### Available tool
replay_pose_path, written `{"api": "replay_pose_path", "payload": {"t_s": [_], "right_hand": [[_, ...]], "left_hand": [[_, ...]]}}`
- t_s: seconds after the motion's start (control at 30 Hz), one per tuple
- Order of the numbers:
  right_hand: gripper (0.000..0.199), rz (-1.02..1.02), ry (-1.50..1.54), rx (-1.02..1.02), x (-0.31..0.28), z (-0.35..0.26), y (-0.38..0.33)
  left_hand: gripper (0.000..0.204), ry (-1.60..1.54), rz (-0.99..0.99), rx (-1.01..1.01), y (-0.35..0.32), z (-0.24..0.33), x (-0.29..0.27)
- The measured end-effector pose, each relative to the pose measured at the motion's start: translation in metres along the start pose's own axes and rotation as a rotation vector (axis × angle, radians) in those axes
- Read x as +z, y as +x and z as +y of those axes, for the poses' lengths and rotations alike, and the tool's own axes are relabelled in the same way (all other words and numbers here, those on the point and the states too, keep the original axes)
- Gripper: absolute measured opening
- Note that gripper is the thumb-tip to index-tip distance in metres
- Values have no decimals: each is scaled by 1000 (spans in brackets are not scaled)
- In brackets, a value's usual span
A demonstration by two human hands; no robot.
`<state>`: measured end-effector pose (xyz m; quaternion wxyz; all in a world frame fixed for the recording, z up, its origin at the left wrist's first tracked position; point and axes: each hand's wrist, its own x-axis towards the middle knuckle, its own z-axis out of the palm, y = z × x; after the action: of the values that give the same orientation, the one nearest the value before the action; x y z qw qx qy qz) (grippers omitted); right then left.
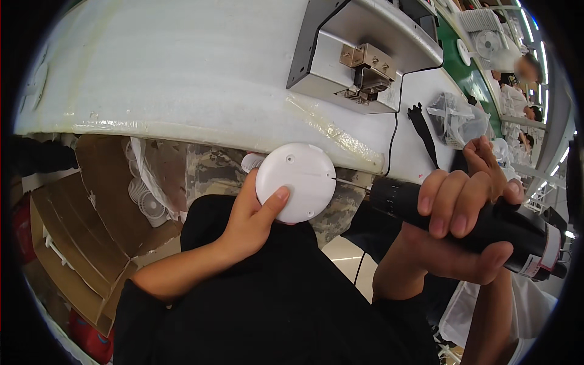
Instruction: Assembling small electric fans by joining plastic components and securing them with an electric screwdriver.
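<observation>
A round white plastic disc [295, 181] sits upright on its edge just below the front lip of the white foam-covered surface [182, 67], above the person's lap. The left hand [252, 216] closes around its lower left side, thumb pressed flat on the face. To the disc's right, a black electric screwdriver [480, 222] lies nearly level, its long axis running left to right, its thin bit touching the disc's right rim. The right hand [459, 234] wraps fully around the tool's barrel, fingers curled over the top. Farther off, a metal fixture [359, 67] stands on the surface, with cardboard boxes [79, 243] at the left.
</observation>
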<state>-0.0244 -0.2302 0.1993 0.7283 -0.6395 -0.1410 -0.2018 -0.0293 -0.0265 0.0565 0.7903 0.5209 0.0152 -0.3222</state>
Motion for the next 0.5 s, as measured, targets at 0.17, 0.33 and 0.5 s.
{"api": "replay_pose_path", "payload": {"t_s": [0.17,0.33,0.5], "right_hand": [[52,30,-13,3,0,1,-5],[53,39,2,-10,0,4,-8],[52,17,8,-13,0,7,-7]], "left_hand": [[41,-19,9,-23,-1,1,3],[41,-21,-4,12,-1,-2,2],[41,-36,-8,-17,-2,-1,2]]}}
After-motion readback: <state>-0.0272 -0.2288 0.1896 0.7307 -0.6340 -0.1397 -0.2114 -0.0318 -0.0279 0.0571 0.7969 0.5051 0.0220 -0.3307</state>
